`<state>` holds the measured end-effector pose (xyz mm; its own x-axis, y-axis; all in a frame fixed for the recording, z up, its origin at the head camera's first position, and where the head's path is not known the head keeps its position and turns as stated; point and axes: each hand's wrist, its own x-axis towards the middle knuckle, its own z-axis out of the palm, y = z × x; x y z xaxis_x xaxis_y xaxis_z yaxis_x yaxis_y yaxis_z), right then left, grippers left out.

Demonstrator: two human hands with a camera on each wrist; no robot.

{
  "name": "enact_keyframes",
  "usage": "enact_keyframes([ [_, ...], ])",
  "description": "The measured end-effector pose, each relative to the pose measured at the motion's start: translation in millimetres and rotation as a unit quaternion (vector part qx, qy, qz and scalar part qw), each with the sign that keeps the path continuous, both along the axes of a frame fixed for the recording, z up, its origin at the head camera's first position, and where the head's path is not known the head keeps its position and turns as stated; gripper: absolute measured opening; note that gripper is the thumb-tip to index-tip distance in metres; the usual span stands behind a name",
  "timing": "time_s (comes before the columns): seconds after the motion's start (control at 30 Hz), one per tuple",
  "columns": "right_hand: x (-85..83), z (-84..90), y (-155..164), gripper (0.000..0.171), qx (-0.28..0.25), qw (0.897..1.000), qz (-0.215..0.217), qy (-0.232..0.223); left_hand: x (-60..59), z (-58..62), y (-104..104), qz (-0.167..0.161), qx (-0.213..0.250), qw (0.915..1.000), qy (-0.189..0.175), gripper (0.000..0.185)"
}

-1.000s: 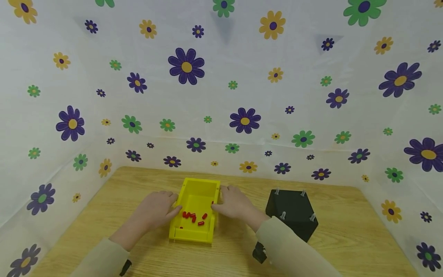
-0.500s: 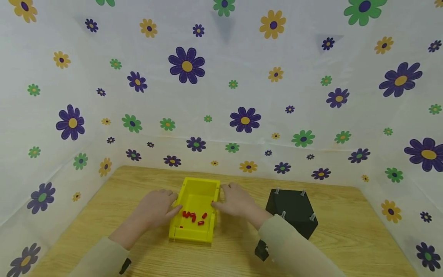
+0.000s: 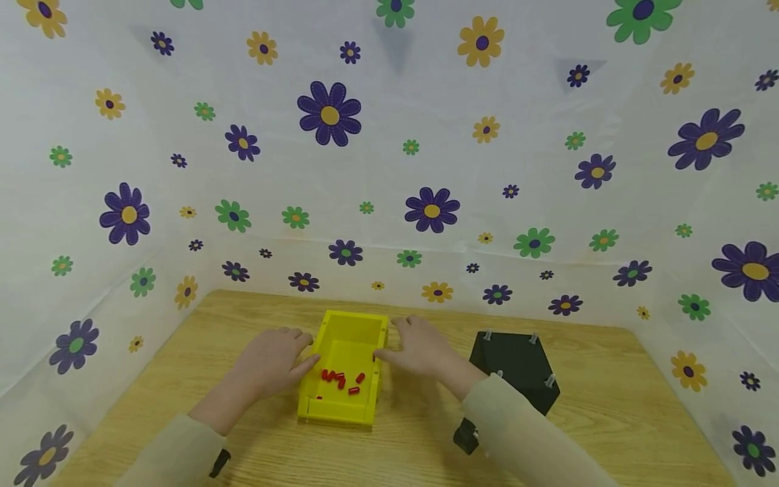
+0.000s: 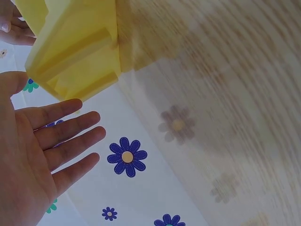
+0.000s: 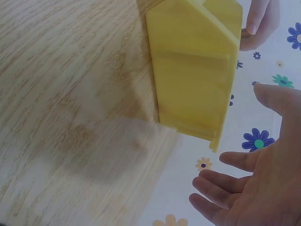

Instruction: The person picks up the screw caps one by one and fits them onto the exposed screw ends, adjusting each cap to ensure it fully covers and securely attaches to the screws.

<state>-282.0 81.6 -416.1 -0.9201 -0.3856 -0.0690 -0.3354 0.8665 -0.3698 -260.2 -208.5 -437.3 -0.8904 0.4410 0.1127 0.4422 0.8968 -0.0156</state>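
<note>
A yellow open-topped bin (image 3: pixel 342 412) stands on the wooden table, with several small red capsule-shaped pieces (image 3: pixel 341 383) lying toward its near end. My left hand (image 3: pixel 270 362) is beside the bin's left wall, thumb tip right at the rim. In the left wrist view that hand's fingers are spread and nearly straight, close to the bin's yellow side (image 4: pixel 80 56). My right hand (image 3: pixel 420 348) is at the opposite wall. The right wrist view has its fingers loosely extended, with a gap between them and the bin wall (image 5: pixel 193 80).
A black box (image 3: pixel 514 365) with grey pegs at its top corners stands to the right, partly behind my right sleeve (image 3: pixel 523 429). A flower-printed white curtain (image 3: pixel 377 169) encloses the wooden table (image 3: pixel 414 453) at the back and sides.
My right hand has drawn slightly up and outward from the bin wall, its forearm shifting right. The left hand has moved only slightly, and the bin and red pieces stay in place.
</note>
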Motion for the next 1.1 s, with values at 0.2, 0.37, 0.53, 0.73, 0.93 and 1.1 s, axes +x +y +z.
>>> enact_keyframes([
  [0.2,0.3,5.1,2,0.080,0.003,1.000,-0.015,-0.002,-1.7,-2.8,0,0.000,-0.004,1.0000,0.003,0.046],
  [0.37,1.8,12.0,7,0.080,0.007,1.000,-0.022,0.001,-2.1,-3.3,2,0.004,-0.012,0.9999,0.000,0.048],
  [0.53,2.7,18.9,15,0.081,0.011,1.000,-0.021,0.003,-2.0,-3.2,2,0.003,-0.010,0.9999,-0.003,0.049],
  [0.73,4.2,28.7,25,0.081,0.013,1.000,-0.013,0.015,-1.7,-1.8,3,-0.001,-0.002,1.0000,-0.003,0.048],
  [0.93,5.7,40.6,36,0.082,0.022,0.999,-0.021,0.022,-1.6,-1.0,4,0.001,-0.001,1.0000,-0.007,0.048],
  [1.1,4.9,47.8,49,0.083,0.014,0.999,-0.022,0.029,-1.1,0.1,5,0.001,-0.004,1.0000,-0.009,0.048],
])
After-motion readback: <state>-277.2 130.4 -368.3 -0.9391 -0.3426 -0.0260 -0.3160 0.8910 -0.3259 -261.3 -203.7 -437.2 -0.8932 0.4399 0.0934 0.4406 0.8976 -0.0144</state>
